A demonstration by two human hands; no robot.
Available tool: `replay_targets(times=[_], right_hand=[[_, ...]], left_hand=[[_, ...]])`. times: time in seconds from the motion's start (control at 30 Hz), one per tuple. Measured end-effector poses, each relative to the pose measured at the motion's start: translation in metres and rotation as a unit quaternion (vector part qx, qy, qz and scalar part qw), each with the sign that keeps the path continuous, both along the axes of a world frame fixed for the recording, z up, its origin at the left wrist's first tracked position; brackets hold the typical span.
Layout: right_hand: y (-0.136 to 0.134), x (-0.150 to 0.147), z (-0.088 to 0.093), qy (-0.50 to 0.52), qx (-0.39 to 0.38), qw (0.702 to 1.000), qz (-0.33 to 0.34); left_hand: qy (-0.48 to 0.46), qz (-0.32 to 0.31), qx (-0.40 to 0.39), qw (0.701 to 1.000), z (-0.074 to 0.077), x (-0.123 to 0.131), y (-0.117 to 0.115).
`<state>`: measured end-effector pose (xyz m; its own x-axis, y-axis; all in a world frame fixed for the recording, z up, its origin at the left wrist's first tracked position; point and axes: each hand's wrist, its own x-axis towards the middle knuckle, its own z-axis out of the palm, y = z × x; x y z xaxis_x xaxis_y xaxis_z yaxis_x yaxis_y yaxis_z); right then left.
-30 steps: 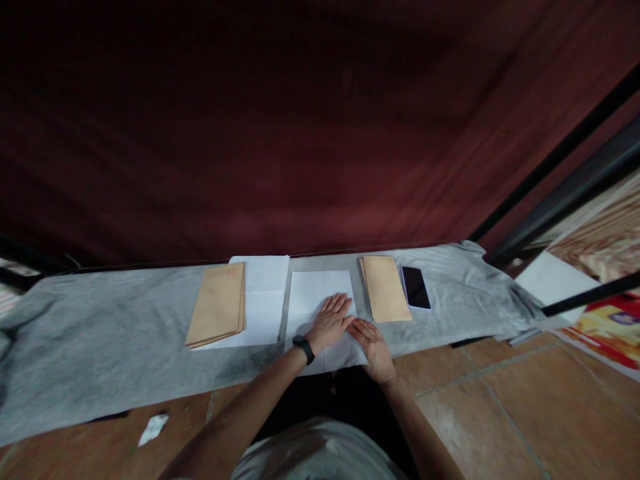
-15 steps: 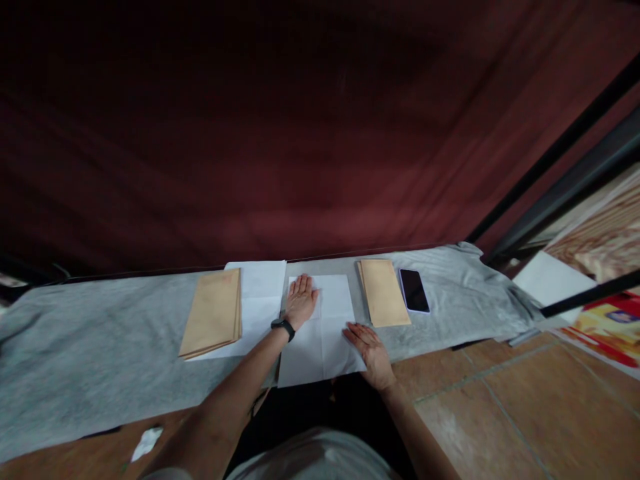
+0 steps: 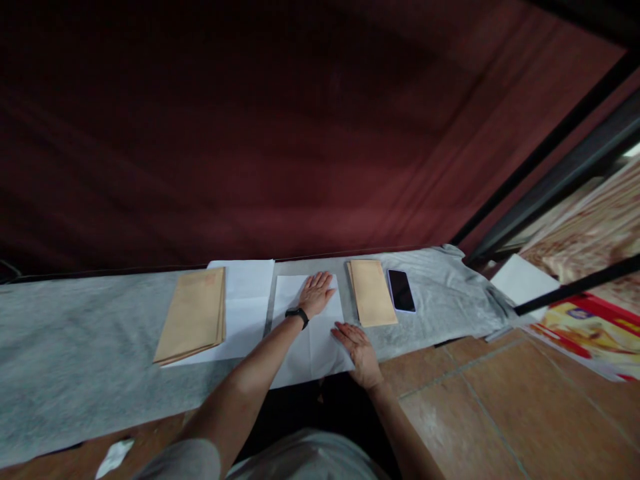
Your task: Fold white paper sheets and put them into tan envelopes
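A creased white sheet of paper (image 3: pixel 295 353) lies flat in front of me, its near edge at the front of the cloth-covered surface. My left hand (image 3: pixel 317 295), with a black band on its wrist, rests palm down on the far part of the sheet, fingers stretched out. Lower down, my right hand (image 3: pixel 359 350) lies on the sheet's right edge with its fingers extended. To the left, a stack of brown envelopes (image 3: pixel 194 313) partly covers more white paper (image 3: pixel 249 307). On the right sit other brown envelopes (image 3: pixel 373 293).
A phone (image 3: pixel 401 291) lies right of the right-hand envelopes. Grey cloth (image 3: pixel 90 347) covers the long narrow surface, with a dark red curtain (image 3: pixel 300 167) behind it. Black bars (image 3: pixel 545 150) slant across the right side. A white scrap (image 3: pixel 115 457) is on the tiled floor.
My left hand has slid rightward across the upper part of the sheet. The right hand stays at the sheet's right edge. The whole view has shifted slightly.
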<state>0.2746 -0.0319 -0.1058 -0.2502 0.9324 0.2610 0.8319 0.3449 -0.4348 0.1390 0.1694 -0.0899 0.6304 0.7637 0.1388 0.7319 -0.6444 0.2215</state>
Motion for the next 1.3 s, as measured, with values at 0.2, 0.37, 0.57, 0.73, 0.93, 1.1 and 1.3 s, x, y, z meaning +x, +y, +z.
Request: replay_targets(times=[0.2,0.37,0.57,0.73,0.93,1.1,1.3], right_hand=[[-0.001,0.001,-0.002,-0.003,0.005,1.0,0.004],[-0.002,0.002,-0.004,0.002,0.012,1.0,0.004],[-0.003,0.002,-0.005,0.013,0.001,1.0,0.005],[-0.005,0.002,-0.004,0.025,0.002,1.0,0.009],[-0.009,0.002,0.0,0.048,0.008,0.999,0.02],[-0.016,0.001,0.003,0.082,0.013,0.997,0.005],[-0.027,-0.003,0.004,0.18,-0.02,0.983,-0.032]], left_hand=[[0.007,-0.032,-0.013,0.999,-0.001,-0.035,-0.027],[-0.009,-0.136,-0.029,0.99,-0.003,-0.098,-0.099],[0.008,-0.16,-0.054,0.986,0.016,-0.152,-0.17],[-0.01,-0.117,-0.047,0.992,0.02,-0.172,-0.179],[-0.025,-0.069,-0.028,0.997,0.017,-0.191,-0.173],[-0.07,-0.058,-0.021,0.996,0.021,-0.202,-0.172],[-0.198,0.013,-0.033,0.98,0.033,-0.202,-0.179]])
